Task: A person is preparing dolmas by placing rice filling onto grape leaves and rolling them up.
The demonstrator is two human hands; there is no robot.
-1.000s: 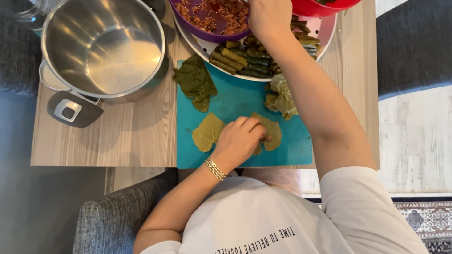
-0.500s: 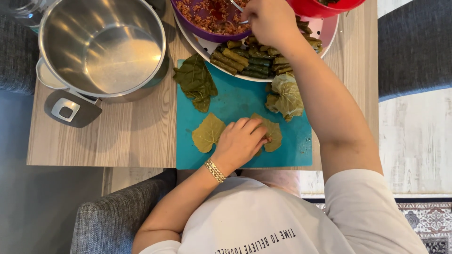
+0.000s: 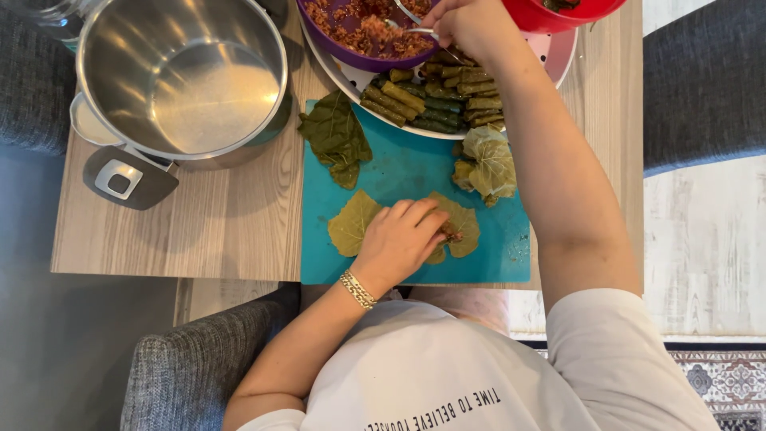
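Vine leaf lies flat on the teal cutting board (near its front edge), left hand pressing filling there; right hand grips a spoon over the purple bowl.

The top edge cuts off the purple bowl, the red bowl just right of it, and the steel pot to its left. Below the purple bowl, the left hand covers the middle of a flat vine leaf, hiding most of the filling there. The spoon handle vanishes inside the right hand.
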